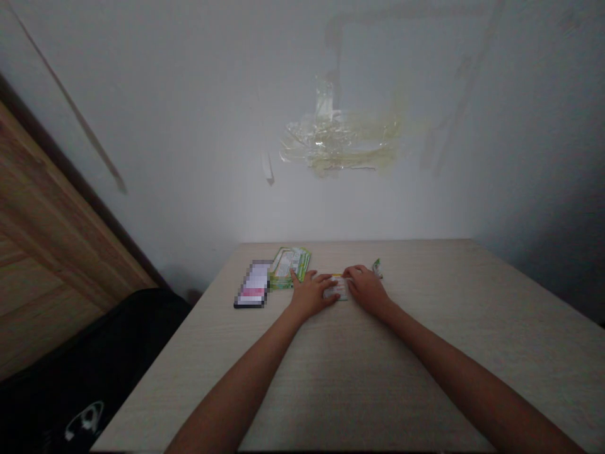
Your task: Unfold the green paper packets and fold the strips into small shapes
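A small, flat, whitish packet or card (340, 292) with a yellow-orange top edge lies on the table between my hands. My left hand (309, 297) rests at its left side, fingers spread, some of them lying over it. With curled fingers, my right hand (369, 290) pinches the packet's upper right edge; part of that edge is hidden under the fingertips. Just beyond my left hand is a green and white printed packet (288, 263), close to its outstretched fingers. A small crumpled green and white scrap (377, 268) sits behind my right hand.
A phone (253, 287) with a lit, blurred-out screen lies left of the green packet. The pale wooden table (331, 378) meets a white wall (189, 126) with peeling tape (340, 139). A black bag or cloth (94, 353) and wooden panel (38, 239) stand at the left.
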Demonstrator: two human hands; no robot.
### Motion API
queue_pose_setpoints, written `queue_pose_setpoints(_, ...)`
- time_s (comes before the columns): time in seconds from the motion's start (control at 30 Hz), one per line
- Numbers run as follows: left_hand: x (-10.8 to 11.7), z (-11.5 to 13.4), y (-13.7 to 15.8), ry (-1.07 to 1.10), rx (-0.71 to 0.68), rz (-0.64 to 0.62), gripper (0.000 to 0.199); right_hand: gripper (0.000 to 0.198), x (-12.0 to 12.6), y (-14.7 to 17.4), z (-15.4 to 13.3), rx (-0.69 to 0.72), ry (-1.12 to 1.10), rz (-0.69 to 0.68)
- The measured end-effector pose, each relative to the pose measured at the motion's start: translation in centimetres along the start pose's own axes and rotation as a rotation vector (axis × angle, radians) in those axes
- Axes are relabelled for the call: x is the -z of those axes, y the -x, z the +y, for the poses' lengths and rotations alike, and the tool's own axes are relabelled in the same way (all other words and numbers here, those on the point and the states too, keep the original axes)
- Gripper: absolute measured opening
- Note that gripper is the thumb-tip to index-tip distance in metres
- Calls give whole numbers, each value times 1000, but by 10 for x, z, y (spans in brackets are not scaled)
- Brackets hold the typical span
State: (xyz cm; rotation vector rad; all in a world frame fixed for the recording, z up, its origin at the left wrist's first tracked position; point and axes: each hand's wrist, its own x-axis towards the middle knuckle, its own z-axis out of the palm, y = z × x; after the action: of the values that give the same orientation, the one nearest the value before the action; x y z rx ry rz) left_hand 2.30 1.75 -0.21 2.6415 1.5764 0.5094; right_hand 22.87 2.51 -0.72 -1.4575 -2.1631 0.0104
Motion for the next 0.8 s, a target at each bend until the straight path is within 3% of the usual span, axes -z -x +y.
queue_pose_setpoints(0.43, 3, 2, -1, -19, 7, -29, 42, 27, -8, -2, -2, -21, 31, -17)
queue_pose_setpoints(0.8, -2, 1, 1, -10, -12, 26, 41, 18, -11, 2, 9, 23, -147, 135)
